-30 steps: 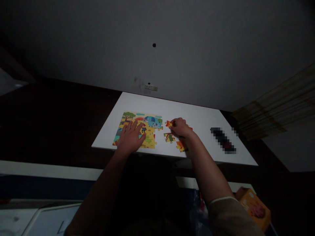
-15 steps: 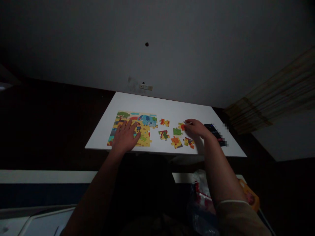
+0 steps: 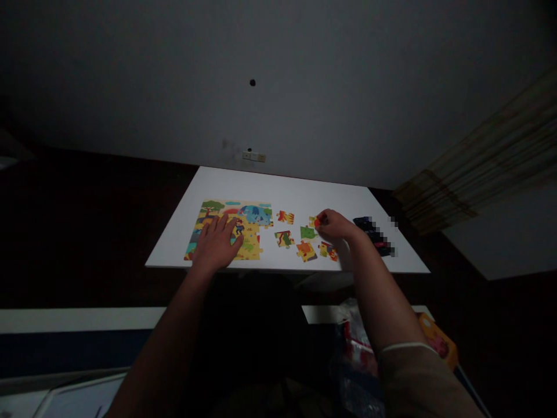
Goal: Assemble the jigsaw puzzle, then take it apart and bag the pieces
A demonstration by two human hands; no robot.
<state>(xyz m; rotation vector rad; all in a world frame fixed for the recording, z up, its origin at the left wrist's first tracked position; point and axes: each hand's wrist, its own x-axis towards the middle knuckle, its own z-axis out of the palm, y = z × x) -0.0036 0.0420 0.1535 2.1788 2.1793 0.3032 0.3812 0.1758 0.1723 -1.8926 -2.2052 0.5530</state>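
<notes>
A partly assembled jigsaw puzzle (image 3: 249, 247) with a blue elephant and a tree lies on the left of the white table. My left hand (image 3: 216, 242) rests flat on it, fingers spread. Right of it are several loose puzzle pieces. At the back right of that group, my right hand (image 3: 336, 224) pinches the edge of a yellow and red puzzle piece (image 3: 313, 221), partly covered by the fingers. A green puzzle piece (image 3: 307, 233) lies just in front of it. Others are an orange-striped piece (image 3: 286, 217), an orange and grey piece (image 3: 307, 252) and a yellow-purple piece (image 3: 328, 251).
Dark items (image 3: 374, 235), partly pixelated, lie at the right of the white table (image 3: 278, 188). The wall (image 3: 304, 116) with a socket (image 3: 254, 157) stands behind. Below the front edge are a clear plastic bag (image 3: 357, 348) and an orange case (image 3: 439, 339).
My right hand has moved slightly left, and its fingertips now cover more of the yellow and red puzzle piece. My left hand stays on the puzzle. The whole view has shifted a little.
</notes>
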